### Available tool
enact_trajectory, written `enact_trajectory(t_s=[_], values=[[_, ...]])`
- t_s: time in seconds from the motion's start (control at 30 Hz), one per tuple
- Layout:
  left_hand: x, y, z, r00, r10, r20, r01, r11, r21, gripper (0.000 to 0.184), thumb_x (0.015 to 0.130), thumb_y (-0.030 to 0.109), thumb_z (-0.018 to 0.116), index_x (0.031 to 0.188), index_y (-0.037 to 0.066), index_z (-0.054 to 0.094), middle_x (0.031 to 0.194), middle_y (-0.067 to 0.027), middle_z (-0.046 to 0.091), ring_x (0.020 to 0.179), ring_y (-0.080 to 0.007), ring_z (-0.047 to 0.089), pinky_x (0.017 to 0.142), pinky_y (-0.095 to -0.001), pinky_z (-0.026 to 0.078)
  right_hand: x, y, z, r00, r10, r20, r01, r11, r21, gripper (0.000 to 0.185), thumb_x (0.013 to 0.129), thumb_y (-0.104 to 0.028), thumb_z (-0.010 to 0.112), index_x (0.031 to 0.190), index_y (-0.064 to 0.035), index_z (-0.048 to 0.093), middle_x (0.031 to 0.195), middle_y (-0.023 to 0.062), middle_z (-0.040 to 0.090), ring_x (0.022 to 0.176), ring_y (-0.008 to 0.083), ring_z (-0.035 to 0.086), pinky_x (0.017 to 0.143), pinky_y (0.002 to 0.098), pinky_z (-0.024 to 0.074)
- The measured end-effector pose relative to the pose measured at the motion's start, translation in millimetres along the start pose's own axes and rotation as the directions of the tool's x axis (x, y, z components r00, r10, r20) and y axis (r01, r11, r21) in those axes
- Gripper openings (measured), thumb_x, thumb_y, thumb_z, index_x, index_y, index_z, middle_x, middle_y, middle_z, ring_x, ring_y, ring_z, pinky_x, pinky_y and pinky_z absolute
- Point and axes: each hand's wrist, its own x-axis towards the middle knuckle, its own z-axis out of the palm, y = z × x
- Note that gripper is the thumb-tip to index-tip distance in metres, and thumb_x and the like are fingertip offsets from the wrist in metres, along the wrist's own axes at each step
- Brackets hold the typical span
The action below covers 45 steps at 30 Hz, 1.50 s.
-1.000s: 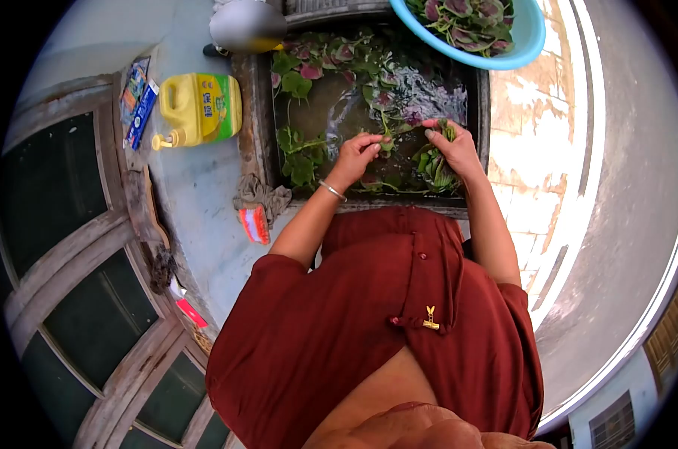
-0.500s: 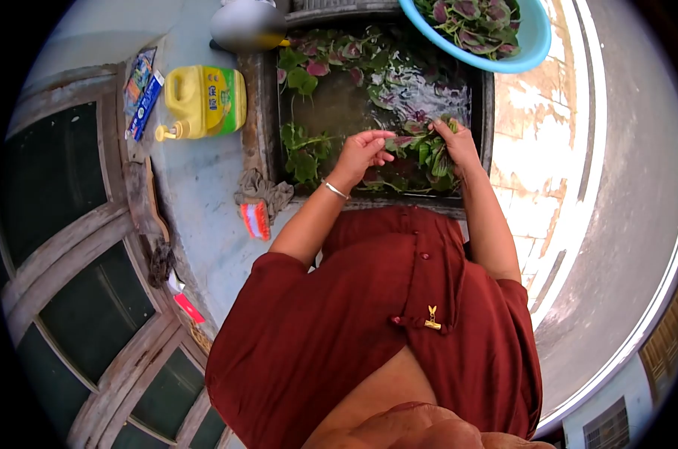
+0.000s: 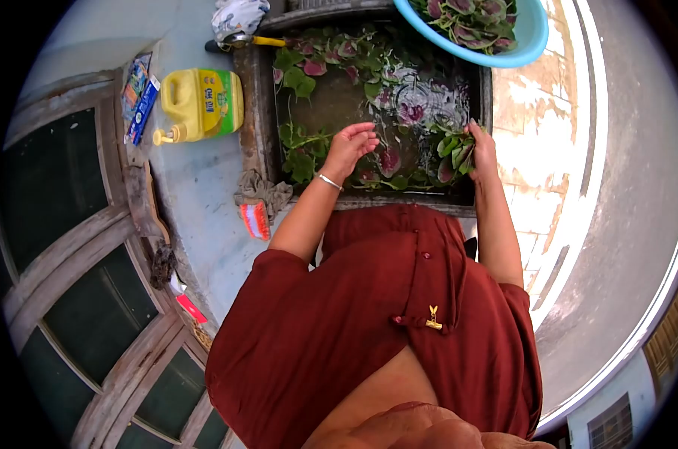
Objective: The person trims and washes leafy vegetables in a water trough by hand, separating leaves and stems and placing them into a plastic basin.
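My right hand [image 3: 483,152] is closed on a bunch of red amaranth leaves [image 3: 455,153] at the right side of the water-filled sink [image 3: 479,90]. Its fingertips are partly hidden by the foliage. Over the middle of the water, my left hand [image 3: 353,147] has loosely bent fingers, with nothing visible in them. Close to it, a purple-green leaf [image 3: 389,162] floats. More green and purple leaves [image 3: 300,81] lie in the water along the left and far sides. Ripples spread around a purple leaf [image 3: 411,113] beyond my hands.
A light blue basin [image 3: 535,45] heaped with amaranth stands at the far right corner. Left of the sink are a yellow jug with a pump [image 3: 197,105], a grey rag [image 3: 262,191] and an orange-and-white scrubber [image 3: 255,220]. A yellow-handled tool [image 3: 268,41] rests on the far left rim.
My right hand has moved right with the amaranth bunch, away from my left hand. My left hand has drawn back slightly left and no longer touches the leaves. Ripples have appeared.
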Motion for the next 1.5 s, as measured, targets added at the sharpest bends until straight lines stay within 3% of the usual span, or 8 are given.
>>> enact_trajectory(t_s=[0.33,0.4,0.53,0.6,0.73,1.0,1.23,1.5], values=[[49,-31,-25,0.971,0.128,-0.201,-0.036,0.914,0.405,0.029,0.084,0.003,0.055,0.112,-0.002,0.052,0.086,-0.0082,0.059,0.072,-0.0147,0.060,0.063,-0.0240,0.051,-14,10,15,0.994,-0.001,0.111,0.014,0.993,-0.118,0.020,0.084,-0.024,0.063,0.092,-0.0061,0.065,0.068,-0.0031,0.053,0.058,0.0072,0.050,0.053,0.0214,0.0407],[65,-47,-41,0.760,0.616,-0.207,-0.130,0.456,0.881,0.033,0.082,0.005,0.057,0.113,-0.001,0.052,0.087,-0.0094,0.060,0.066,-0.0143,0.060,0.062,-0.0253,0.050,-14,12,14,0.989,0.032,0.145,-0.014,0.992,-0.122,0.018,0.084,-0.023,0.063,0.088,-0.0059,0.065,0.068,-0.0034,0.053,0.058,0.0071,0.051,0.053,0.0215,0.0413],[66,-37,-46,0.758,0.617,-0.214,-0.128,0.462,0.877,0.036,0.079,0.007,0.061,0.113,0.001,0.053,0.085,-0.0091,0.061,0.061,-0.0136,0.060,0.061,-0.0261,0.049,-15,17,12,0.988,0.049,0.146,-0.028,0.990,-0.140,0.018,0.084,-0.023,0.063,0.089,-0.0060,0.065,0.068,-0.0034,0.053,0.058,0.0072,0.051,0.053,0.0220,0.0419],[49,-11,-24,0.944,0.276,-0.183,-0.046,0.658,0.752,0.037,0.078,0.009,0.063,0.112,0.001,0.053,0.084,-0.0080,0.063,0.059,-0.0119,0.060,0.058,-0.0261,0.048,-13,20,12,0.987,0.068,0.147,-0.046,0.988,-0.150,0.018,0.084,-0.022,0.062,0.089,-0.0055,0.065,0.068,-0.0032,0.053,0.058,0.0075,0.051,0.053,0.0226,0.0423],[58,-10,-27,0.982,0.134,-0.132,0.028,0.588,0.808,0.035,0.079,0.010,0.064,0.111,0.001,0.054,0.081,-0.0067,0.062,0.058,-0.0100,0.058,0.052,-0.0240,0.045,-18,19,19,0.982,0.066,0.179,-0.035,0.985,-0.170,0.018,0.085,-0.022,0.062,0.089,-0.0045,0.065,0.069,-0.0029,0.054,0.060,0.0079,0.052,0.054,0.0228,0.0421],[27,11,-21,0.995,-0.096,-0.004,0.097,0.993,0.069,0.030,0.085,0.006,0.058,0.114,0.001,0.052,0.073,-0.0006,0.058,0.055,-0.0066,0.054,0.045,-0.0166,0.041,-9,27,13,0.981,0.072,0.178,-0.036,0.979,-0.202,0.017,0.085,-0.021,0.062,0.090,-0.0048,0.065,0.070,-0.0029,0.054,0.062,0.0073,0.051,0.057,0.0217,0.0408],[34,-23,-11,0.970,-0.242,0.009,0.215,0.877,0.431,0.054,0.082,0.005,0.060,0.131,0.004,0.037,0.074,-0.0014,0.060,0.055,-0.0063,0.055,0.045,-0.0169,0.043,-9,29,19,0.976,0.060,0.209,-0.004,0.967,-0.255,0.017,0.085,-0.021,0.061,0.089,-0.0052,0.065,0.071,-0.0030,0.055,0.064,0.0072,0.050,0.058,0.0219,0.0401],[50,-33,13,0.979,-0.194,0.058,0.129,0.819,0.559,0.012,0.083,0.007,0.061,0.093,0.001,0.059,0.071,-0.0020,0.060,0.053,-0.0056,0.054,0.045,-0.0175,0.043,-9,29,13,0.983,0.046,0.177,0.009,0.954,-0.300,0.018,0.085,-0.021,0.061,0.091,-0.0042,0.064,0.074,-0.0023,0.057,0.068,0.0073,0.050,0.062,0.0220,0.0392]])
